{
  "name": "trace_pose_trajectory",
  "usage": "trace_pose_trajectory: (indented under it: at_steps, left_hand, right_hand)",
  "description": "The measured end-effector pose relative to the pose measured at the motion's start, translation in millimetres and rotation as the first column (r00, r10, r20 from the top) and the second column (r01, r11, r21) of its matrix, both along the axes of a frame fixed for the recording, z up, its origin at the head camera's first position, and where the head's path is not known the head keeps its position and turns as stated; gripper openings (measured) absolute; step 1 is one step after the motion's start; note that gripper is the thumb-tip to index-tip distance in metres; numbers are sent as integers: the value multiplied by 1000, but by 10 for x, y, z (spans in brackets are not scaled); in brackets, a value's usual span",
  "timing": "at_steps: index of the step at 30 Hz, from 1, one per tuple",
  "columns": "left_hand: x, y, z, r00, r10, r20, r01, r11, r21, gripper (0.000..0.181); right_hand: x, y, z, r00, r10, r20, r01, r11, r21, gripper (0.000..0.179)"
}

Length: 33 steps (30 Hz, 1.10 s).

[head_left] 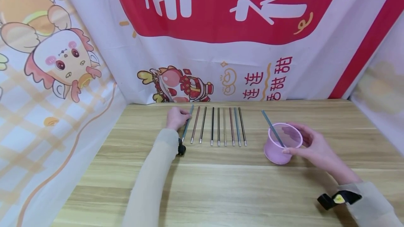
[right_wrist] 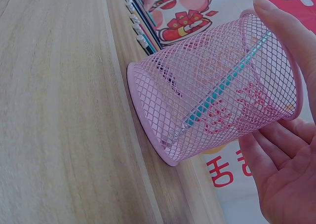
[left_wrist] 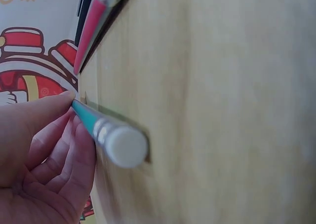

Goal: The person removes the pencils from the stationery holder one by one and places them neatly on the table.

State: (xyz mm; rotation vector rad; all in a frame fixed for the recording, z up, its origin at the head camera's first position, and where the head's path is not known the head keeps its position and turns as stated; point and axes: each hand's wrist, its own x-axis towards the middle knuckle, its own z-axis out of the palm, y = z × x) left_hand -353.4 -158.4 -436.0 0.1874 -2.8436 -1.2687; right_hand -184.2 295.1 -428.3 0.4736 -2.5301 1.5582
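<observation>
My left hand [head_left: 177, 117] pinches a teal pencil [head_left: 186, 128] at the left end of a row. In the left wrist view, thumb and fingers are on its shaft, and its white eraser [left_wrist: 127, 146] faces the camera close to the tabletop. On the right, my right hand [head_left: 310, 146] holds a pink mesh pencil cup [head_left: 274, 153] by its rim, the thumb at the near side and the other fingers around the far side. The cup stands upright on the table. One teal pencil [right_wrist: 217, 91] leans inside it, eraser end at the bottom, tip above the rim.
Several pencils, among them a black pencil [head_left: 213, 125] and a red pencil [head_left: 231, 125], lie side by side between my hands, erasers toward me. The wooden table [head_left: 214, 192] ends at a printed cloth [head_left: 195, 55] behind; another patterned cloth [head_left: 47, 121] hangs at left.
</observation>
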Motion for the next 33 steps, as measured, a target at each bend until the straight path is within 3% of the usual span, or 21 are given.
trace_pose_trajectory:
  at_steps: [12,20,25,29,33]
  left_hand:
    - [-33,-5,-16,999,18,39,-19,999,35,14]
    - [-13,-9,79,999,6,54,-9,998,62,18]
    - [21,52,239,999,-35,-42,39,994,100,24]
    - [83,146,390,984,-86,-159,103,989,103,31]
    - [173,271,518,969,-138,-203,162,981,106,38]
  right_hand:
    - [5,-3,1,1000,0,6,0,1000,-3,76]
    - [5,-1,2,1000,0,13,0,1000,0,76]
    - [0,0,-3,1000,10,1,-10,1000,-15,76]
    - [0,0,-3,1000,8,-8,-8,1000,-13,76]
    - [1,-2,2,1000,1,-9,-1,1000,-5,76]
